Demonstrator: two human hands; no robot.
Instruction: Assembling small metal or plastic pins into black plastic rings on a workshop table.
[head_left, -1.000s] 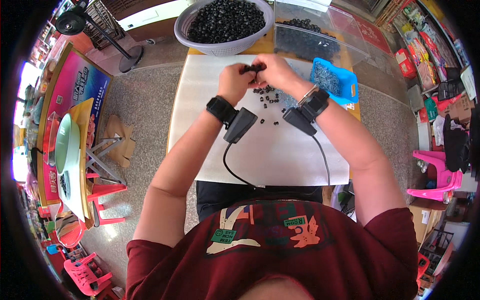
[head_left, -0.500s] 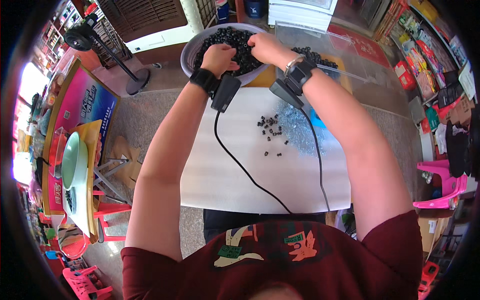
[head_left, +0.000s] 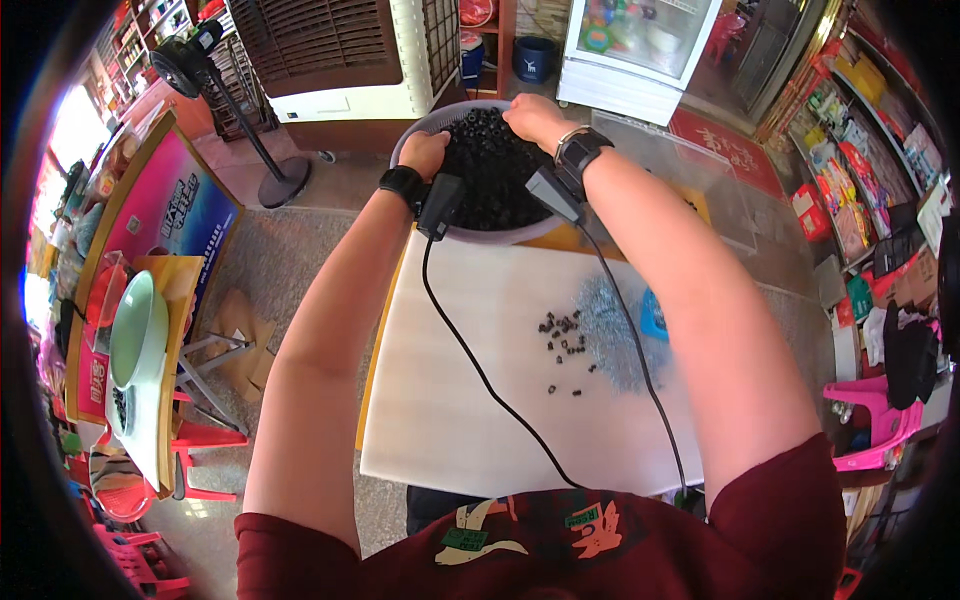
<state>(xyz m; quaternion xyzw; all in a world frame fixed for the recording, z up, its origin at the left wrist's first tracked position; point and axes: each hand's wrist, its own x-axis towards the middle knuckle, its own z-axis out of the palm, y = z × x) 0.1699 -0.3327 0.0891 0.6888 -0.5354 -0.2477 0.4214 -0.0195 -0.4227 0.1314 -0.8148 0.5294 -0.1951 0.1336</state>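
Observation:
A pale grey-purple plastic basket (head_left: 500, 236), heaped with small black parts (head_left: 490, 165), stands at the far side of the white-topped table (head_left: 450, 340). My left hand (head_left: 425, 153) is closed at the basket's left rim, its fingertips partly hidden. At the far right rim my right hand (head_left: 538, 121) is closed too, fingers curled over the edge. Both wrists wear black straps with cabled black boxes. Nearer me, several loose black pieces (head_left: 565, 335) lie beside a spread of tiny bluish-silver pieces (head_left: 608, 335). A blue container (head_left: 653, 315) is partly covered by my right forearm.
A clear plastic sheet or box (head_left: 715, 190) lies past the table's right far corner. An air cooler (head_left: 330, 60) and a glass-door fridge (head_left: 635, 55) stand beyond. To the left are a black fan (head_left: 285, 180) and a side table with a green basin (head_left: 139, 330).
Both hands have gone from among the black parts to the basket's rim. The basket looks nearer and tilted toward me; the whole view has shifted, with the table lower in it.

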